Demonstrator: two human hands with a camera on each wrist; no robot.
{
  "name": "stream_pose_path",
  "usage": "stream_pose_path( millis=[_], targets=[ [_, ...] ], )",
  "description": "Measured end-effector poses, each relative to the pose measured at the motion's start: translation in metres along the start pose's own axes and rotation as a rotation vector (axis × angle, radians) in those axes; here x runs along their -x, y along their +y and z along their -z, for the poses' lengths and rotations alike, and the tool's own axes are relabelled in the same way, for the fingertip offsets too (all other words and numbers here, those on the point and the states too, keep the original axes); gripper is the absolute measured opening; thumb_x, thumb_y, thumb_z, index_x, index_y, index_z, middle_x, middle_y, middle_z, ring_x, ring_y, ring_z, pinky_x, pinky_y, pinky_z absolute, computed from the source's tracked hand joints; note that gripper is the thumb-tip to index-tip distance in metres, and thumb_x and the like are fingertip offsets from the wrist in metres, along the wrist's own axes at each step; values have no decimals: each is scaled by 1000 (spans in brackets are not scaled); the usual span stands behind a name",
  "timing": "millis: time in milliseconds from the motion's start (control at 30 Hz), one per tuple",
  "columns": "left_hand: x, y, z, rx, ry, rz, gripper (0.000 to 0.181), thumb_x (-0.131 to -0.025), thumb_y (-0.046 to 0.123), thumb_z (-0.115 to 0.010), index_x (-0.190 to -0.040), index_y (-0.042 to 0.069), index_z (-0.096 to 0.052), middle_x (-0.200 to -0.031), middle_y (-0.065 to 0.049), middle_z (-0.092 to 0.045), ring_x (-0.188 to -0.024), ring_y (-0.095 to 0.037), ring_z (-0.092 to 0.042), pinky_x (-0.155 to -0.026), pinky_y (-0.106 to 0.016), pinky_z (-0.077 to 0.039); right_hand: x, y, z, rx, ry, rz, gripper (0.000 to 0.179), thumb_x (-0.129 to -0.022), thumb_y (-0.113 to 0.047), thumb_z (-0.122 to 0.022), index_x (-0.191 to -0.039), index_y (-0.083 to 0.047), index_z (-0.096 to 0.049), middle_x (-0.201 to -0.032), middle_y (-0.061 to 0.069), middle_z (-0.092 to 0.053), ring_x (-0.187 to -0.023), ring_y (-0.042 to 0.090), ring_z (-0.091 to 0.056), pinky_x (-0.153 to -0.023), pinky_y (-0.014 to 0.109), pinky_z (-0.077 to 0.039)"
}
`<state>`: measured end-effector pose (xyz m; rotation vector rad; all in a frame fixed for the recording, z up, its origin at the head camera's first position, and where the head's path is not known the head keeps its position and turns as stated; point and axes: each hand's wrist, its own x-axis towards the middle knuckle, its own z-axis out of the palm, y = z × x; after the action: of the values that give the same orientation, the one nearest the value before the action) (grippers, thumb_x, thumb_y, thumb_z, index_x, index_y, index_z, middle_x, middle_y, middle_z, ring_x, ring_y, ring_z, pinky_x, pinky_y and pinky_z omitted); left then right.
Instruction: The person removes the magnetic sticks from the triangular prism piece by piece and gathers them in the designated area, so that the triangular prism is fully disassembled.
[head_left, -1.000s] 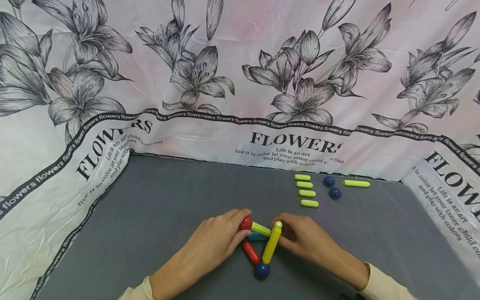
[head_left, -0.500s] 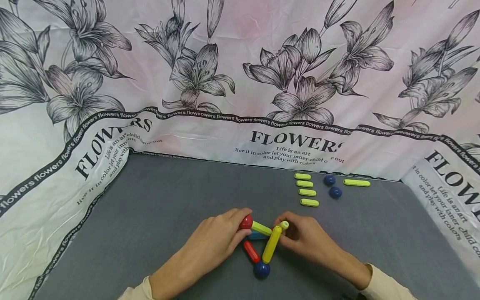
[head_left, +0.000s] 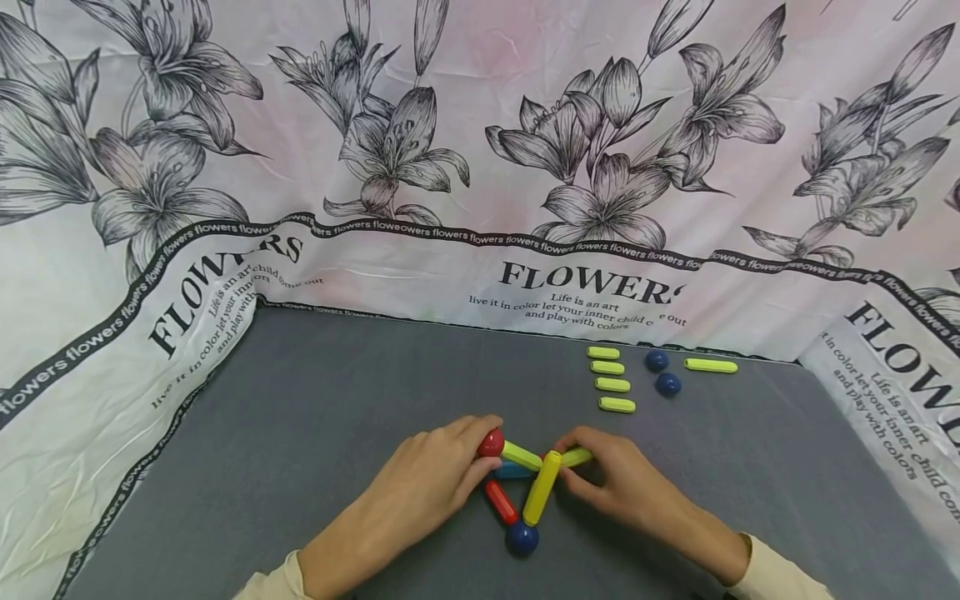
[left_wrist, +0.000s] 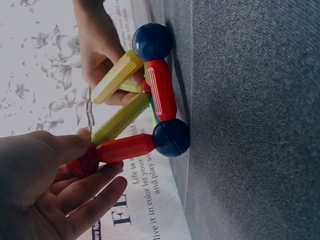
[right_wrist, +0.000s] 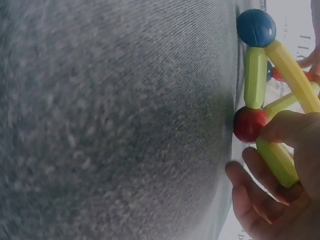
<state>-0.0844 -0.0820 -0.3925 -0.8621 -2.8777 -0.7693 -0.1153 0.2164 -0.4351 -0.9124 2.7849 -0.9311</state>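
A magnetic stick-and-ball frame stands between the hands on the grey surface. My left hand (head_left: 427, 479) pinches its raised red ball (head_left: 491, 443); a red stick (left_wrist: 125, 148) and a yellow-green stick (left_wrist: 121, 119) run from that ball. My right hand (head_left: 630, 479) holds another yellow-green stick (head_left: 576, 457), which slants up from a low red ball (right_wrist: 249, 124), thumb right at the ball. A yellow stick (head_left: 542, 490) leans up from the front dark blue ball (head_left: 522, 538). A second dark blue ball (left_wrist: 171, 137) forms another base corner, joined by a red stick (left_wrist: 162, 90).
Beyond the right hand, several short yellow-green sticks (head_left: 617, 405) lie in a column. Two loose dark blue balls (head_left: 668, 384) and a longer yellow-green stick (head_left: 711, 365) lie beside them. A flower-printed cloth (head_left: 405, 275) borders the back and sides of the surface.
The right hand has shifted slightly right, and the upper end of its yellow-green stick has swung rightward, away from the yellow stick. The left hand stays at the raised red ball.
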Motion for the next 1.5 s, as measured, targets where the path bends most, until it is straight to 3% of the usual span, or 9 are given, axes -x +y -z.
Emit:
stream_pose_path(
  millis=[200, 400, 733, 967, 1167, 1367, 1500],
  targets=[
    [1, -1, 0, 2, 11, -8, 47, -106, 39, -66, -144, 12, -62, -127, -3, -71, -94, -11, -71, -82, -34, -62, 2, 3, -2, 225, 54, 85, 26, -92, -19, -83, -116, -23, -73, -107, -16, -66, -93, 0, -62, -80, 33, -59],
    [1, 0, 0, 6, 6, -7, 47, -107, 39, -64, -144, 12, -61, -128, -3, -72, -95, -10, -71, -82, -34, -62, 2, 2, -3, 292, 53, 94, 26, -92, -22, -82, -117, -22, -73, -108, -14, -66, -93, 1, -62, -79, 33, -59],
    [2, 0, -1, 4, 16, -8, 46, -107, 39, -64, -144, 13, -61, -127, -2, -71, -94, -10, -71, -80, -33, -61, 2, 2, -7, 334, 96, 97, 26, -89, -22, -83, -113, -23, -72, -104, -15, -66, -90, 0, -60, -75, 31, -57],
    [1, 1, -1, 8, 24, -15, 46, -106, 38, -65, -143, 12, -62, -127, -3, -72, -94, -11, -72, -80, -33, -61, 4, 7, 2, 333, 127, 90, 24, -89, -17, -84, -110, -20, -72, -104, -14, -67, -92, 2, -63, -77, 32, -58],
    [0, 2, -1, 15, 10, -11, 46, -106, 38, -65, -144, 11, -62, -126, -3, -72, -92, -10, -71, -81, -33, -62, 8, 18, 16, 332, 166, 49, 31, -88, -10, -88, -116, -16, -75, -110, -10, -73, -100, 9, -69, -84, 38, -59],
    [0, 1, -1, 13, 8, -11, 45, -107, 37, -65, -144, 12, -62, -124, -2, -72, -90, -8, -69, -80, -32, -61, 12, 39, 28, 374, 281, 135, 41, -77, 5, -91, -113, -8, -75, -106, 1, -73, -92, 18, -72, -75, 40, -59],
    [1, 0, -1, 8, 10, -9, 45, -106, 37, -66, -143, 12, -62, -123, -2, -72, -89, -8, -69, -79, -32, -61, 13, 51, 32, 410, 307, 114, 42, -74, 7, -92, -109, -7, -74, -107, 2, -70, -91, 21, -72, -74, 42, -59]
  ],
)
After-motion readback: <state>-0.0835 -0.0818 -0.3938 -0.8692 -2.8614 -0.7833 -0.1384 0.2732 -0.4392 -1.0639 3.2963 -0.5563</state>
